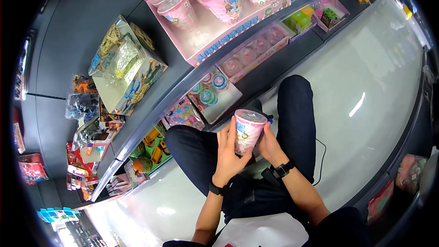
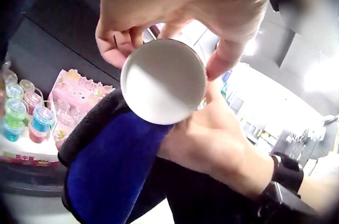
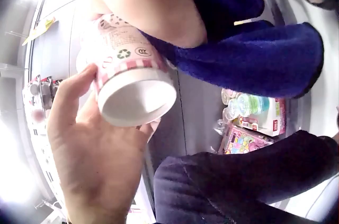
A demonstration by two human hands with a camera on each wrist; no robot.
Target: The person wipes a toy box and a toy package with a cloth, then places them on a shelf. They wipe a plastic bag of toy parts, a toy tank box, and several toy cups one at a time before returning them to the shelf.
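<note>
A pink and white printed paper cup (image 1: 249,131) with a sealed lid is held up in front of the lap. My left hand (image 1: 228,149) grips its left side, thumb and fingers around the wall. From the right, my right hand (image 1: 270,146) holds the opposite side, with part of its fingers hidden behind the cup. The cup's white recessed base (image 2: 163,82) faces the left wrist camera. In the right wrist view, small print and a recycling mark show on the wall of the cup (image 3: 124,54). A dark-edged blue fabric piece (image 3: 254,59) hangs beside the right hand.
Similar cups stand in a pink display box (image 1: 196,48) on the dark shelf (image 1: 151,23) ahead. Lower down are small lidded tubs (image 1: 208,96) and a box of toy vehicles (image 1: 155,151). An opened carton (image 1: 123,71) holds bagged toys. Bent knees (image 1: 295,105) flank the hands above the pale floor (image 1: 347,91).
</note>
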